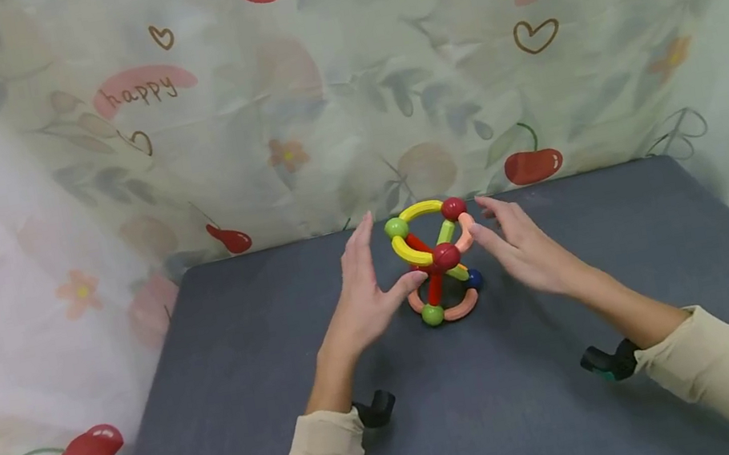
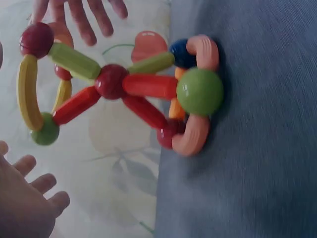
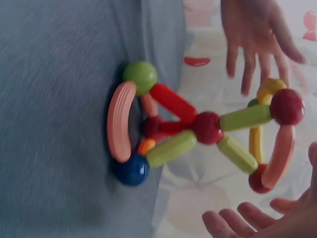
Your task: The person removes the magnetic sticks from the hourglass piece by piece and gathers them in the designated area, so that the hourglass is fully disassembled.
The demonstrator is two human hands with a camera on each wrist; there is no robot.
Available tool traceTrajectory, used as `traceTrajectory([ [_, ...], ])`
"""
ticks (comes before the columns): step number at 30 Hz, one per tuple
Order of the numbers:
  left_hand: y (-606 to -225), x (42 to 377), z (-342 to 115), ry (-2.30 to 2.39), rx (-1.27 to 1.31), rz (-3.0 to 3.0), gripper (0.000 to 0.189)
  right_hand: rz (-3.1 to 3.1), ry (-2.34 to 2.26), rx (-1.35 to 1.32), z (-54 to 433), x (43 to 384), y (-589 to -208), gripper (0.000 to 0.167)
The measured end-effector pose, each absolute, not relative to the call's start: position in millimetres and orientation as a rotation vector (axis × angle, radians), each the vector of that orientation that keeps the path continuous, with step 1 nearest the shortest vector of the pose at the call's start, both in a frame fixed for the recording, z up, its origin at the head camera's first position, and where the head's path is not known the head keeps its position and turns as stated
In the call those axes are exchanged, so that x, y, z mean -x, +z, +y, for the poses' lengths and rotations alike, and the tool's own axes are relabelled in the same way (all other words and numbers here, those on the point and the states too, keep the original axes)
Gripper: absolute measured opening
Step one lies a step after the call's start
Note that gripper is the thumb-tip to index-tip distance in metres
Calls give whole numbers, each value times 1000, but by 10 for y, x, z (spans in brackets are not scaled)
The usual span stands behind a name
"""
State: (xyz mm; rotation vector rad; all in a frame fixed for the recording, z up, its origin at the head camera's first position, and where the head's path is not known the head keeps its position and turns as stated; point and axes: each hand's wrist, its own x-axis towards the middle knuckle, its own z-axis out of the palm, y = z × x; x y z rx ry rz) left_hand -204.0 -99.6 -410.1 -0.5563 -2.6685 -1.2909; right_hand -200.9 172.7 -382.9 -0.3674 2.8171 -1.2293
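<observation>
One hourglass-shaped frame of multicoloured, glossy, plastic-looking balls and rods (image 1: 446,256) stood upright towards twelve o'clock on the dark grey, cloth-covered table (image 1: 222,415). At its nine, the left hand (image 1: 365,292) had fingers apart; at three, the right hand (image 1: 525,248) had its fingers apart too. Whether either thumb touched, I couldn't tell.

A cherry-printed cloth (image 1: 345,117) lettered "happy" hangs behind a dark grey table (image 1: 215,416).

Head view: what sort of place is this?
Probably a screened-off tabletop workspace: printed sheets behind and beside a grey table, with a ball-and-rod toy standing on it.
</observation>
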Motion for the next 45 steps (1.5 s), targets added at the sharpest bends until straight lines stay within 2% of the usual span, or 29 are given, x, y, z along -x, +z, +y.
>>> traceTrajectory([
  [12, -4324, 2187, -666, -1948, 620, -2308, 114, 2583, -1601, 122, 1452, 2054, -3874, 85],
  [20, -4429, 2192, -535, -2230, 582, -2137, 118, 2554, -1727, 28, 1350, 2088, -3900, 74],
  [27, -4475, 2180, -540, -2276, 582, -2061, 109, 2525, -1796, 24, 1282, 2075, -3881, 65],
  [33, -4457, 2169, -521, -2285, 578, -2018, 110, 2617, -1745, 41, 1270, 2070, -3880, 55],
  [45, -4451, 2165, -525, -2245, 574, -2121, 113, 2999, -1332, 191, 1433, 2120, -3854, 40],
])
